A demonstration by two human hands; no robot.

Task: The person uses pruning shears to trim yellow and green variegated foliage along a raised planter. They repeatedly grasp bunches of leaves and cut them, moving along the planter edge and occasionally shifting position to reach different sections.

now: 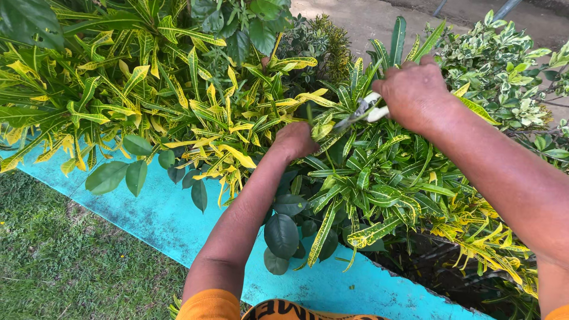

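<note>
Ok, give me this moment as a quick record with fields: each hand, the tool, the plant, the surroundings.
left hand: left hand reaches into the foliage and grips a leafy stem
right hand: right hand closed around the pruning shears
tool: blades point left toward the stem by the left hand; open or shut cannot be told
plant: yellow-and-green croton shrub, long narrow leaves
border: turquoise painted edge below the plants
ground: grass at lower left, pavement at top
</note>
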